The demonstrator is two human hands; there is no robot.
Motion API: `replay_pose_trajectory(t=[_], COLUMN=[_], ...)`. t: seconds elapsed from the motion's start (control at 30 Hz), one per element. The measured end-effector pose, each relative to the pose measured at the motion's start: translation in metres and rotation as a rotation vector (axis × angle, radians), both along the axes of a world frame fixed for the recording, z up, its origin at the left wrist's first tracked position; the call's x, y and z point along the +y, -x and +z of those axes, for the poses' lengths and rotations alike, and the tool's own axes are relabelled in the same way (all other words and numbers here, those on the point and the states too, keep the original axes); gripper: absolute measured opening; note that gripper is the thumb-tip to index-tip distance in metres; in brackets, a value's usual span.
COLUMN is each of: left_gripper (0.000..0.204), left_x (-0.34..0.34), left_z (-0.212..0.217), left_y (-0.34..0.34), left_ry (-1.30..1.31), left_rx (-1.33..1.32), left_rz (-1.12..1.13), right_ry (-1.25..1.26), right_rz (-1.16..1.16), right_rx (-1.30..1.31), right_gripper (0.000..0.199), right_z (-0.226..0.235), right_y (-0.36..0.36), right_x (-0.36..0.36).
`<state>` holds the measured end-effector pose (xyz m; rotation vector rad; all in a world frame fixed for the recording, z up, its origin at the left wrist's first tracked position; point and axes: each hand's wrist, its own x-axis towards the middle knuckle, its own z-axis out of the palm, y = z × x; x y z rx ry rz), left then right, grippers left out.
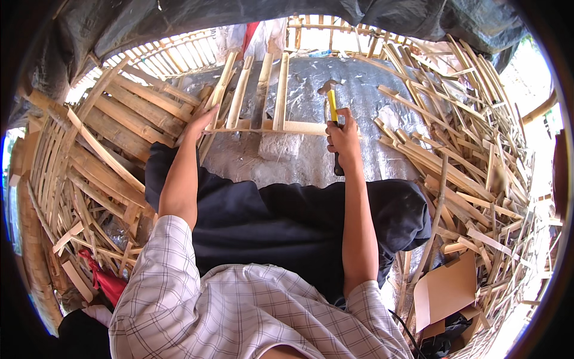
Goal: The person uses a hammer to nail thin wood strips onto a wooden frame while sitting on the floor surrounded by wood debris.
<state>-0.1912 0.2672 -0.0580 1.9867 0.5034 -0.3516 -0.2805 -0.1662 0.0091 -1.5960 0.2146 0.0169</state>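
Note:
My left hand (198,122) is closed around the left end of a bamboo frame, made of one crosswise strip (305,127) with several upright slats (261,90) standing away from me. In my right hand (344,140) is a hammer (332,103) with a yellow and black handle, its metal head pointing away from me. That hand is beside the right end of the crosswise strip; whether it also touches the strip, I cannot tell. Under the frame's middle lies a pale block (280,145) on the grey sheet (382,161).
Bamboo strips (472,143) lie heaped on the right, and wider split bamboo pieces (128,122) are stacked at the left. An open cardboard box (445,290) stands at lower right. Dark plastic sheeting (179,24) hangs overhead. A red cloth (107,281) lies at lower left.

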Motion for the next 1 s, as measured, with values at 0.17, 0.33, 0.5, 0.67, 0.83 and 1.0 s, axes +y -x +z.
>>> replay_pose_trajectory(t=[0.17, 0.33, 0.5, 0.67, 0.83, 1.0], left_gripper=[0.098, 0.109, 0.070, 0.076, 0.057, 0.041], left_x=[-0.006, 0.049, 0.125, 0.037, 0.031, -0.056], left_z=[0.014, 0.006, 0.006, 0.059, 0.075, 0.084], left_y=[0.003, -0.015, -0.016, -0.004, 0.002, 0.028], left_ry=[0.102, -0.088, -0.154, -0.436, -0.884, -0.490], left_rx=[0.054, 0.217, 0.404, 0.493, 0.338, -0.279], left_rz=[0.009, -0.025, -0.257, -0.396, -0.440, -0.423], right_ry=[0.012, 0.041, 0.047, 0.081, 0.077, -0.315], right_rz=[-0.018, -0.010, 0.009, 0.013, 0.106, 0.247], right_rx=[0.005, -0.005, -0.015, 0.036, -0.022, -0.136], right_gripper=[0.029, 0.029, 0.030, 0.031, 0.033, 0.037], right_z=[-0.004, -0.002, -0.002, -0.003, 0.010, 0.041], right_y=[0.000, 0.001, -0.004, 0.003, 0.013, 0.026], right_x=[-0.007, -0.008, 0.009, 0.001, 0.017, 0.020])
